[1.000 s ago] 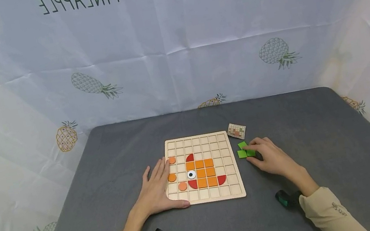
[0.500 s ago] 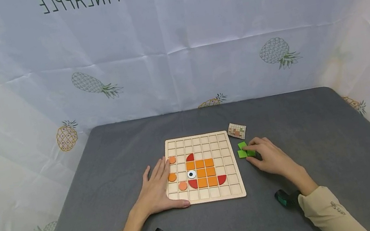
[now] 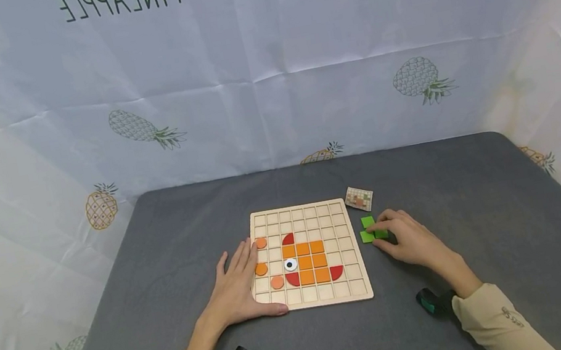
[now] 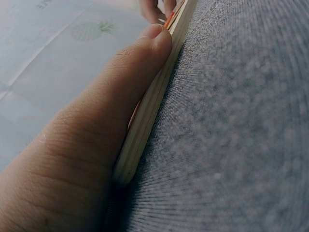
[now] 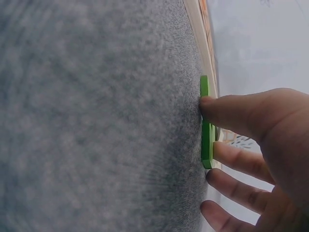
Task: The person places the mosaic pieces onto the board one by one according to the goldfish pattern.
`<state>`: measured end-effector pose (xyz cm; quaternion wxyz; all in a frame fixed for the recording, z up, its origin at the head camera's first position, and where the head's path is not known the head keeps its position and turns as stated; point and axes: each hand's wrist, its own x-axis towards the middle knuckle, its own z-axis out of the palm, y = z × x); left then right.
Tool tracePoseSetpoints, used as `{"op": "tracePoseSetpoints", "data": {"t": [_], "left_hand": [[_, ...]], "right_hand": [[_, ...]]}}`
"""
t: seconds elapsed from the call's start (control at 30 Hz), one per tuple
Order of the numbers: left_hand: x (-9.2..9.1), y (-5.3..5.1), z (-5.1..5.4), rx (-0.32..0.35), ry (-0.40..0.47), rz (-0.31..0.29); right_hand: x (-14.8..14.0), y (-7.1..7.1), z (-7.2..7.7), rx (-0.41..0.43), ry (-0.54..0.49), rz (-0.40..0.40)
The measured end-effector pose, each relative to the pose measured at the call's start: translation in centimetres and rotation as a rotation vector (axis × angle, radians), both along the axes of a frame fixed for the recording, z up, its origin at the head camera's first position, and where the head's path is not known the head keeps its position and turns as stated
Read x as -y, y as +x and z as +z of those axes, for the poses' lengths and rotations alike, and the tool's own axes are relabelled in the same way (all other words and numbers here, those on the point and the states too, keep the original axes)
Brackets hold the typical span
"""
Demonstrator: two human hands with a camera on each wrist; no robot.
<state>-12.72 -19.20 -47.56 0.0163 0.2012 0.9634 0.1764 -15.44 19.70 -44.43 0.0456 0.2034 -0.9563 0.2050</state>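
Observation:
My left hand (image 3: pixel 238 289) rests with spread fingers on the left side of a square wooden grid board (image 3: pixel 332 213). Its thumb lies along the board's near edge, as the left wrist view also shows. To the right of the board, my right hand (image 3: pixel 413 239) touches a small group of green square tiles (image 3: pixel 368 222) on the table. In the right wrist view, the thumb is against the edge of the green tiles (image 5: pixel 206 140) and a fingertip touches one from above. Orange squares (image 3: pixel 305 262), red quarter-round pieces (image 3: pixel 336 272) and an eye piece (image 3: pixel 290 264) lie on the grid.
Orange discs (image 3: pixel 277 282) lie on the board's left part, beside my left fingers. A small pattern card (image 3: pixel 359 198) is at the board's far right corner. The grey table (image 3: pixel 197 214) ends at a pineapple-print curtain (image 3: pixel 271 120).
The far green tile has turned straighter, and the left one has shifted slightly toward me under my right fingers. My left hand and the board have stayed put.

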Motion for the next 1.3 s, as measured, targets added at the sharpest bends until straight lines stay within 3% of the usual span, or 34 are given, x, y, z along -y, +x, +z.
{"op": "tracePoseSetpoints", "data": {"t": [0.23, 0.73, 1.3], "left_hand": [[0.09, 0.01, -0.12, 0.006, 0.02, -0.002], [-0.12, 0.04, 0.2, 0.012, 0.0, 0.007], [-0.01, -0.07, -0.08, 0.012, -0.01, 0.007]], "right_hand": [[0.0, -0.02, -0.04, 0.02, -0.003, 0.001], [0.18, 0.16, -0.11, -0.017, 0.036, 0.068], [0.32, 0.23, 0.66, -0.003, -0.01, 0.03]]}}
